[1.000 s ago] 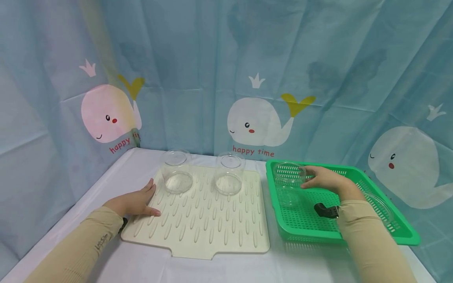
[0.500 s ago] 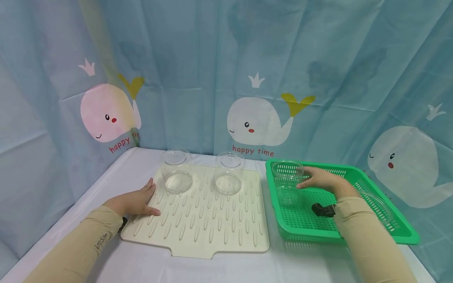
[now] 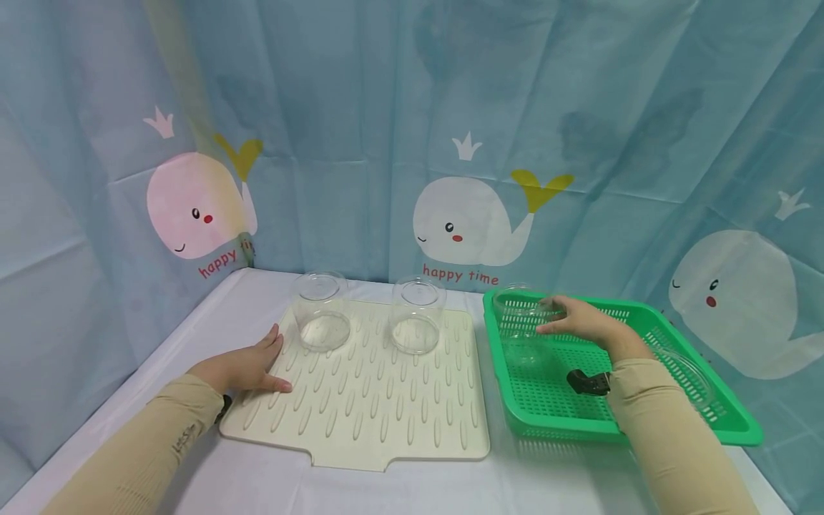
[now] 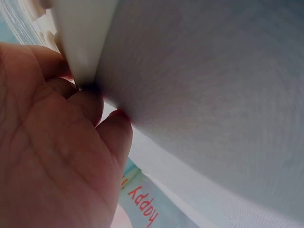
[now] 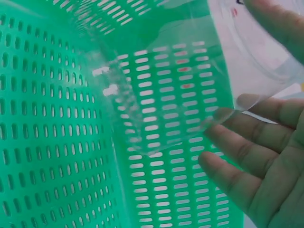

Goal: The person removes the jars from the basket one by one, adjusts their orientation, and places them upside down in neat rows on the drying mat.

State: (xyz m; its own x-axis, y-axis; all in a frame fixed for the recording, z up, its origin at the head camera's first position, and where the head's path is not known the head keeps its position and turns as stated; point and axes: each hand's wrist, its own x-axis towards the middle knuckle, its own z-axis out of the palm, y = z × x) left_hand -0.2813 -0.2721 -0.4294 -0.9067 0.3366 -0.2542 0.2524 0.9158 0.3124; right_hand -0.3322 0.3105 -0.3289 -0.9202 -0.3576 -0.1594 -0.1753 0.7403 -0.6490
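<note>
Soft, fairly even light fills the head view, with a faint warm streak down the left of the light blue, whale-printed fabric curtain. A weak shadow darkens the white, cloth-covered worktop beneath the rectangular green plastic basket. The left wrist view is dim, the bare left grip shaded. In the hazy right wrist view, white glare spots dot the clear, round plastic cup.
</note>
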